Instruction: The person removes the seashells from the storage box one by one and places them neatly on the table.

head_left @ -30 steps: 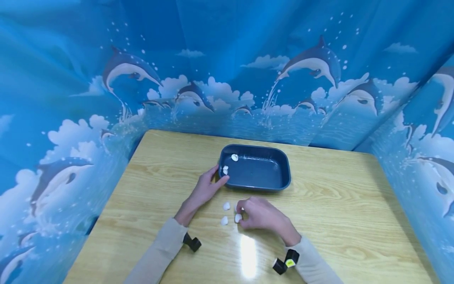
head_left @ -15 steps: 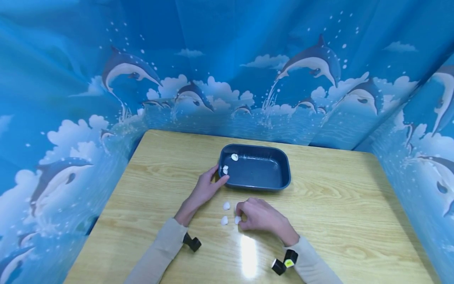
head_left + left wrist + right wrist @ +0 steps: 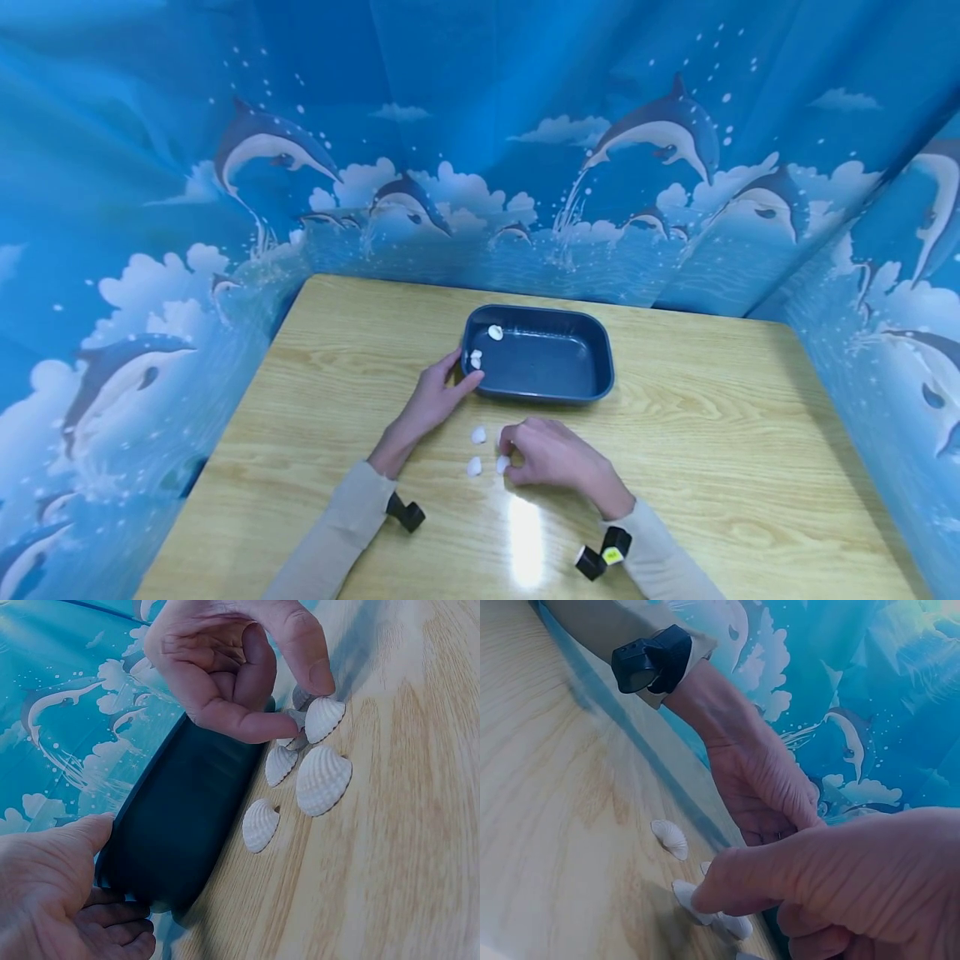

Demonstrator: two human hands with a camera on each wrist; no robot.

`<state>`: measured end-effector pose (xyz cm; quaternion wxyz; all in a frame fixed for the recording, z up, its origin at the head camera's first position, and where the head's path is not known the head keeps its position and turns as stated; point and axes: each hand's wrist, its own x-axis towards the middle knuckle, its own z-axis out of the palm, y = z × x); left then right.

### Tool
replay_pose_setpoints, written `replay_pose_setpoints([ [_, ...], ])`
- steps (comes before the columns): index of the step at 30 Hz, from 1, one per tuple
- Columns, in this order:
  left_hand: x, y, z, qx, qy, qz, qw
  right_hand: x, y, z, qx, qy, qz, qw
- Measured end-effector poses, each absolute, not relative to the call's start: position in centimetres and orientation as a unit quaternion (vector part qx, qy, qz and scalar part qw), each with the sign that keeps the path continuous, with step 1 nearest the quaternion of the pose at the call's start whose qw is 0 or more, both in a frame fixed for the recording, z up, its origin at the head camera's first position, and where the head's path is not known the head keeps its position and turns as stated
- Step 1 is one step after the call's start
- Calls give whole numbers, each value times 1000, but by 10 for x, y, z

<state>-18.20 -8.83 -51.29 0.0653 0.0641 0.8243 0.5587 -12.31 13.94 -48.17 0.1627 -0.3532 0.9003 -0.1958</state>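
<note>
The left hand (image 3: pixel 431 396) grips one end of a dark blue tray (image 3: pixel 543 354) holding a few white shells (image 3: pixel 496 332); a careless tug could slide it. Loose shells (image 3: pixel 478 435) dot the wooden table (image 3: pixel 360 333), where busy fingertips might scatter them, the tray's near wall standing in the way. The right hand (image 3: pixel 558 454) seems to pinch a ridged shell (image 3: pixel 325 720), its knuckles partly masking the hold; a shallow grip could drop it. At far right hangs a dolphin-print curtain (image 3: pixel 885 250).
</note>
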Motion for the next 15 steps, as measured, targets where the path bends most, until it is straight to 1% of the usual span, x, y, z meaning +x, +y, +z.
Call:
replay_pose_setpoints([
  [4, -182, -89, -513, 67, 823, 560, 65, -124, 140, -477, -348, 897, -211, 174],
  [9, -182, -89, -513, 70, 821, 563, 66, -124, 142, -470, -344, 891, -240, 171],
  [12, -182, -89, -513, 70, 820, 564, 63, -126, 144, -467, -344, 890, -255, 156],
  [15, -182, -88, -513, 72, 819, 566, 62, -128, 146, -464, -354, 888, -267, 126],
])
